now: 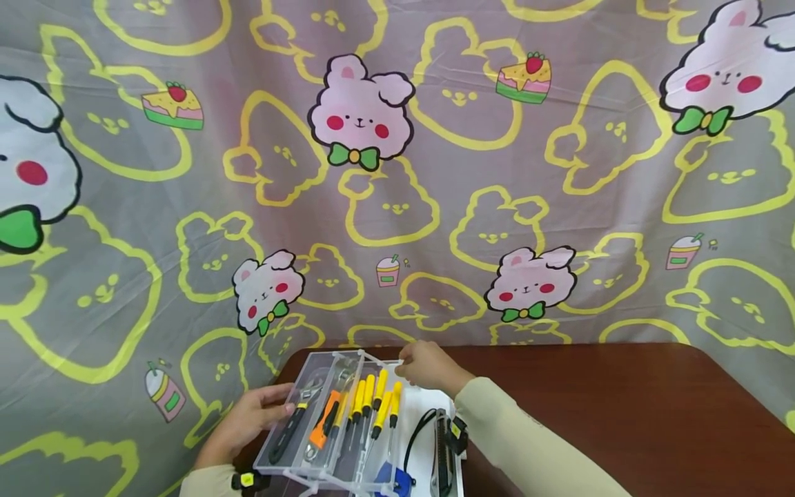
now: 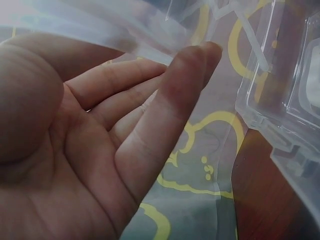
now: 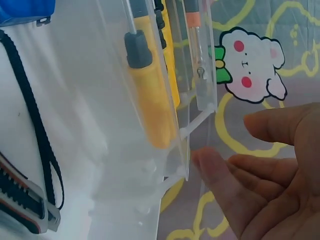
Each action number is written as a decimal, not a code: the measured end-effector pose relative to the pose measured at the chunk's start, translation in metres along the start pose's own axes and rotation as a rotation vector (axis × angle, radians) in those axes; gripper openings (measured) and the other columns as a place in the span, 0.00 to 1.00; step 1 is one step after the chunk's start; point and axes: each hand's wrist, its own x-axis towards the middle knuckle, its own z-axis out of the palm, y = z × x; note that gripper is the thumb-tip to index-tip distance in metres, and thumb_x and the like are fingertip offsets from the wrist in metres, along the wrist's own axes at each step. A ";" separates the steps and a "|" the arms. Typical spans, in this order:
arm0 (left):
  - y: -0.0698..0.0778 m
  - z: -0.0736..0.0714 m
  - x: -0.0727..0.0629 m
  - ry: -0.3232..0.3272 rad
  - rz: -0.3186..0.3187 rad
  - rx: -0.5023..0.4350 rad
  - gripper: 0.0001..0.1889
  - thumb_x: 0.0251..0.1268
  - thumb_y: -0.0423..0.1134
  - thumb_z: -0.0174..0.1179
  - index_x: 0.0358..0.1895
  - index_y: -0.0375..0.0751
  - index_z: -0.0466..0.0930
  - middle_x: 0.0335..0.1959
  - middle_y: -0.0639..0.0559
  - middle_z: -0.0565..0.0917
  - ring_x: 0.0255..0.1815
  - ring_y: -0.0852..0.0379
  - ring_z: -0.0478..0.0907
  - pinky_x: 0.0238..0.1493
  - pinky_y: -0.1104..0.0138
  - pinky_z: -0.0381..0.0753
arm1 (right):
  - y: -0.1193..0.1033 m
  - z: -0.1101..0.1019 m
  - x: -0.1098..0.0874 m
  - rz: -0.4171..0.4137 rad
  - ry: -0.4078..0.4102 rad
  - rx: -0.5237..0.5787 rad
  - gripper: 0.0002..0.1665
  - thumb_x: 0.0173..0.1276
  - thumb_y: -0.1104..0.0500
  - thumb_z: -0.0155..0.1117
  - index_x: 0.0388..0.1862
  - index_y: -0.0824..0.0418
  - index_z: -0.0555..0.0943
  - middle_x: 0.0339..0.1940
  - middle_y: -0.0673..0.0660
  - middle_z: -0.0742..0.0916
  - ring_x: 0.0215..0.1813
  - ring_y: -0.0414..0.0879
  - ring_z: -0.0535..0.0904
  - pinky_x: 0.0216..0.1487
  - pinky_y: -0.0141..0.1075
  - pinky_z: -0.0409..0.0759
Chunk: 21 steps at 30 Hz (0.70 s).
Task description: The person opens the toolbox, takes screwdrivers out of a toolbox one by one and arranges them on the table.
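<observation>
A clear plastic tool tray (image 1: 288, 452), raised on folding white arms, holds a black-handled adjustable wrench (image 1: 288, 431), an orange utility knife (image 1: 325, 420) and several yellow-handled screwdrivers (image 1: 358, 397). My left hand (image 1: 251, 421) pinches the tray's left side, thumb uppermost; in the left wrist view this hand (image 2: 120, 130) lies against the clear plastic. At the tray's far right corner is my right hand (image 1: 431, 366). The right wrist view shows that hand (image 3: 265, 175) with thumb and finger apart beside the tray edge, nothing between them.
Below the tray, the white box bottom (image 1: 422, 442) holds a blue item (image 1: 397, 480) and a dark grey tool with a black cord (image 1: 442, 452). The box stands on a brown table (image 1: 590, 414). A bunny-print curtain (image 1: 435, 172) hangs behind and to the left.
</observation>
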 end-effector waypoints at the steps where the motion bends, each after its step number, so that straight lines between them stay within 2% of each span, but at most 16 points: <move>1: 0.000 0.000 0.000 0.004 -0.006 -0.001 0.30 0.64 0.38 0.65 0.65 0.25 0.69 0.54 0.37 0.80 0.41 0.48 0.82 0.38 0.55 0.82 | -0.001 0.001 0.002 0.005 -0.002 -0.019 0.18 0.67 0.57 0.66 0.52 0.66 0.82 0.33 0.53 0.86 0.28 0.41 0.80 0.31 0.37 0.79; 6: 0.000 0.001 0.001 0.010 -0.004 0.008 0.30 0.64 0.38 0.66 0.65 0.26 0.69 0.54 0.37 0.80 0.41 0.48 0.83 0.37 0.55 0.82 | -0.004 0.006 0.009 0.031 -0.002 -0.072 0.10 0.66 0.57 0.67 0.35 0.64 0.84 0.20 0.52 0.83 0.22 0.42 0.77 0.25 0.36 0.75; 10: -0.001 0.001 0.002 -0.020 0.026 0.001 0.30 0.65 0.39 0.64 0.65 0.25 0.69 0.56 0.35 0.79 0.42 0.48 0.83 0.38 0.55 0.82 | -0.008 0.009 0.011 0.051 0.006 -0.079 0.13 0.67 0.57 0.67 0.24 0.62 0.80 0.17 0.51 0.79 0.20 0.42 0.73 0.22 0.36 0.71; 12: -0.001 0.000 0.002 -0.029 0.033 -0.008 0.30 0.66 0.38 0.64 0.65 0.25 0.68 0.57 0.34 0.78 0.43 0.47 0.82 0.39 0.54 0.82 | -0.009 0.011 0.013 0.056 0.008 -0.083 0.20 0.67 0.56 0.66 0.16 0.58 0.74 0.13 0.50 0.74 0.16 0.42 0.68 0.20 0.35 0.67; 17: -0.002 0.000 0.001 -0.019 0.015 -0.014 0.30 0.64 0.40 0.65 0.65 0.26 0.69 0.57 0.36 0.78 0.43 0.48 0.82 0.40 0.54 0.81 | -0.012 0.019 0.019 0.021 0.006 -0.074 0.29 0.65 0.58 0.68 0.09 0.53 0.63 0.09 0.46 0.60 0.12 0.40 0.53 0.17 0.34 0.58; 21: -0.001 -0.001 0.000 -0.004 0.004 -0.003 0.30 0.64 0.41 0.66 0.64 0.27 0.70 0.56 0.37 0.79 0.43 0.48 0.82 0.40 0.54 0.81 | -0.012 0.025 0.025 0.025 -0.011 -0.091 0.30 0.63 0.57 0.70 0.09 0.53 0.63 0.09 0.46 0.59 0.12 0.40 0.52 0.17 0.34 0.57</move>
